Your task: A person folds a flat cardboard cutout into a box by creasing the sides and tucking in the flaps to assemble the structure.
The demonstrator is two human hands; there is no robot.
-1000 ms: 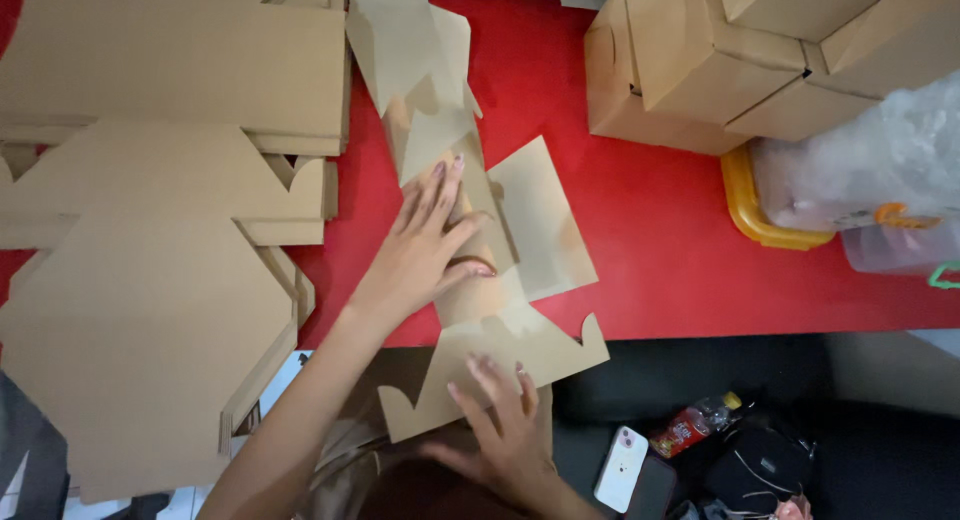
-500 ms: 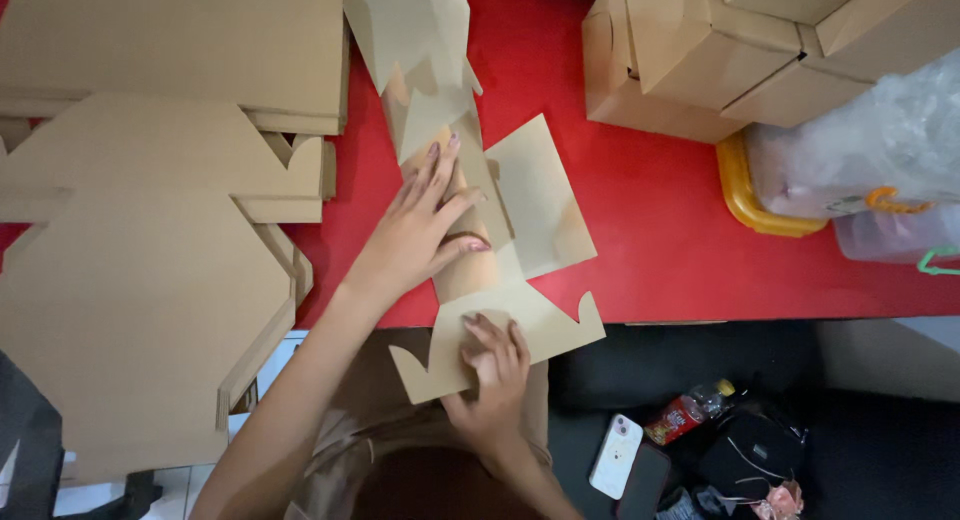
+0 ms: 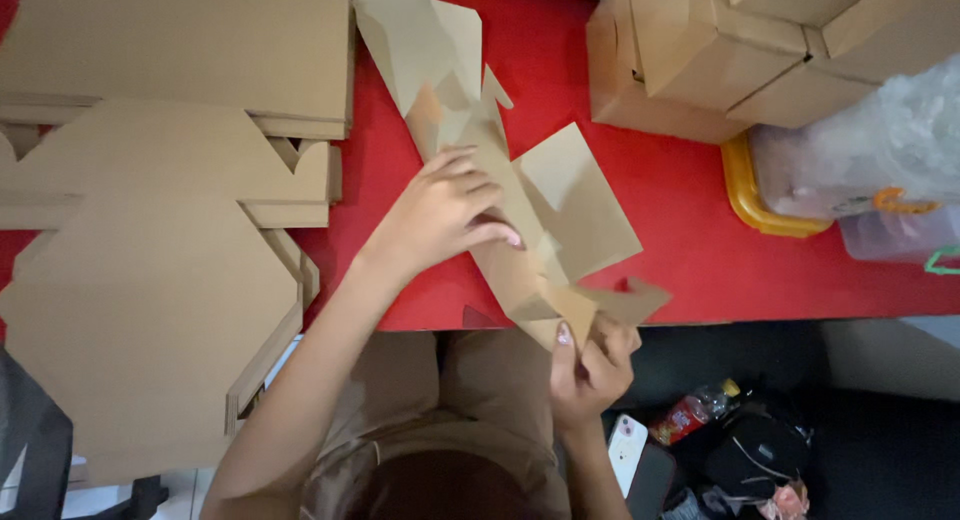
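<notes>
A flat die-cut cardboard blank [image 3: 560, 195] lies on the red table [image 3: 700, 240], partly folded up along its length. My left hand [image 3: 440, 215] grips the middle of the blank, fingers curled over its raised side panel. My right hand [image 3: 590, 365] pinches the blank's near end flap at the table's front edge and lifts it. The far end of the blank [image 3: 420, 40] still lies flat toward the back of the table.
Stacks of flat cardboard blanks [image 3: 150, 180] fill the left side. Assembled cardboard boxes [image 3: 720, 50] stand at the back right, beside a yellow-rimmed tub [image 3: 760, 195] with clear plastic bags. Below the table edge lie a phone [image 3: 628, 450], a small bottle [image 3: 690, 412] and a dark bag [image 3: 760, 455].
The blank went from lying flat under both palms to being folded: my left hand now curls around its middle, and my right hand has lifted the near flap up.
</notes>
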